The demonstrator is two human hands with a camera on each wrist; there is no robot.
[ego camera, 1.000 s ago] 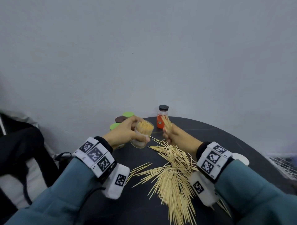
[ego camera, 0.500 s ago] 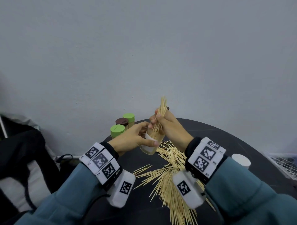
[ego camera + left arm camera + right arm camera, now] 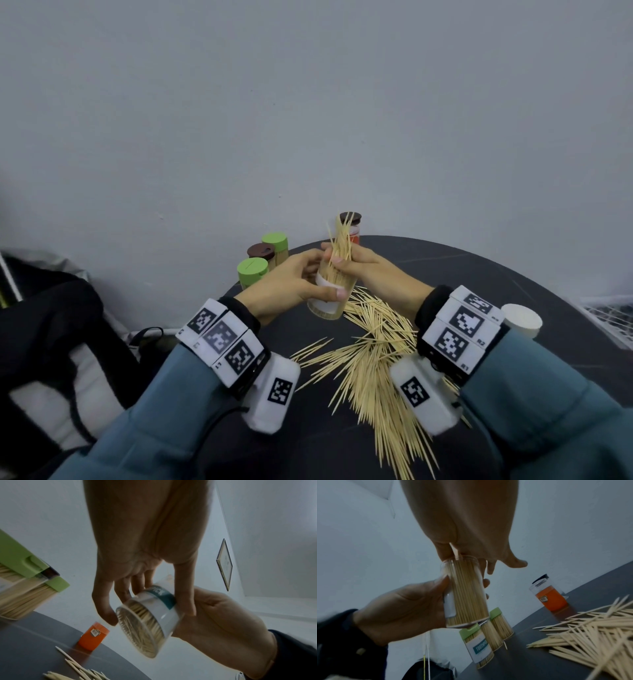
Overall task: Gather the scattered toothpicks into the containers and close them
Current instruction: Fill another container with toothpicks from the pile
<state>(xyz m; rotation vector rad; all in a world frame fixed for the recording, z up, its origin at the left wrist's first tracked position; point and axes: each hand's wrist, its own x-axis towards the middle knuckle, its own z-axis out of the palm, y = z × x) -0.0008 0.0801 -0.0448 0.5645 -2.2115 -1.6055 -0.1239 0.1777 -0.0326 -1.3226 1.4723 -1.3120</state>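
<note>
1. The container (image 3: pixel 329 301) gripped in the left hand (image 3: pixel 287 286) looks like clear, glossy plastic with a smooth white paper label.
2. The bundle of toothpicks (image 3: pixel 339 245) pinched by the right hand (image 3: pixel 370 270) is pale, matt wood, like the scattered toothpicks (image 3: pixel 373 363) below both wrists.
3. The table (image 3: pixel 513 281) under the hands is dark, smooth and matt.
4. Beyond the left hand, the green lids (image 3: pixel 252 269) look like matt plastic.
5. The sleeves (image 3: pixel 164 425) are teal cloth.
</note>
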